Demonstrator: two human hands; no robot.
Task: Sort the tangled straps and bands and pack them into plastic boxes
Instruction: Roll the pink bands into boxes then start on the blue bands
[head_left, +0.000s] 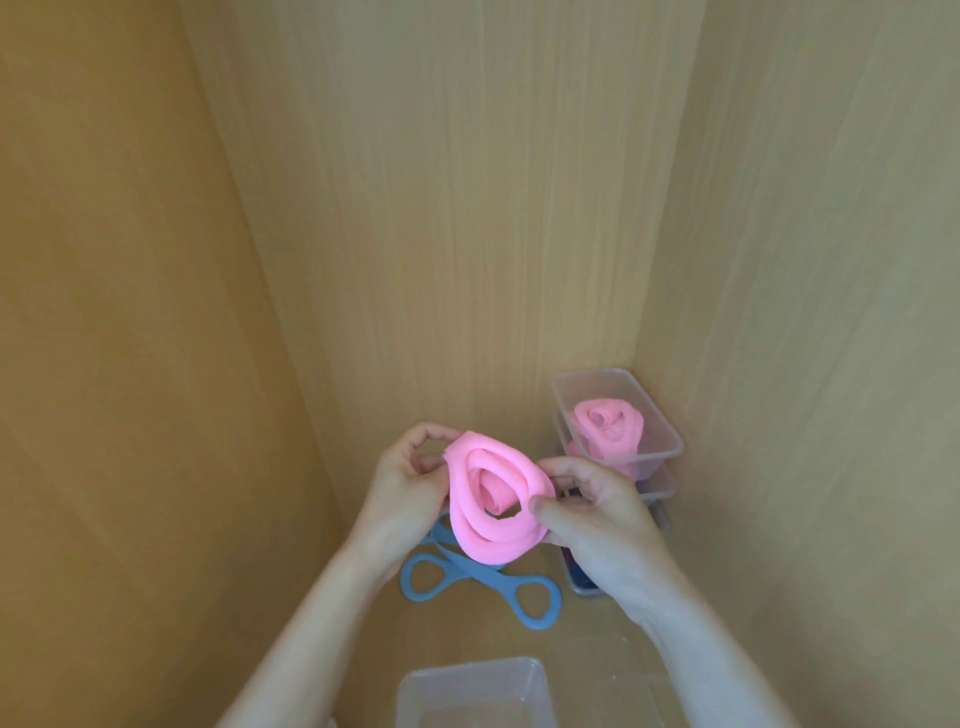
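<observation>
Pink band (491, 493): a loose oval coil held up between my hands, above the wooden floor. Its open face turns up toward me, and its long axis runs from about 11 to 5 o'clock.
Left hand (405, 483): fingers curled on the coil's 9 o'clock edge.
Right hand (597, 525): thumb and fingers pinch the 3 o'clock edge.
Blue straps (470, 569): flat on the floor under the coil, crossed, with looped ends toward 5 and 7 o'clock.
Stacked boxes (662, 423): in the corner at 2 o'clock, with a rolled pink band (605, 428) in the top one.
Clear box (410, 680): at 6 o'clock, nearest me.
</observation>
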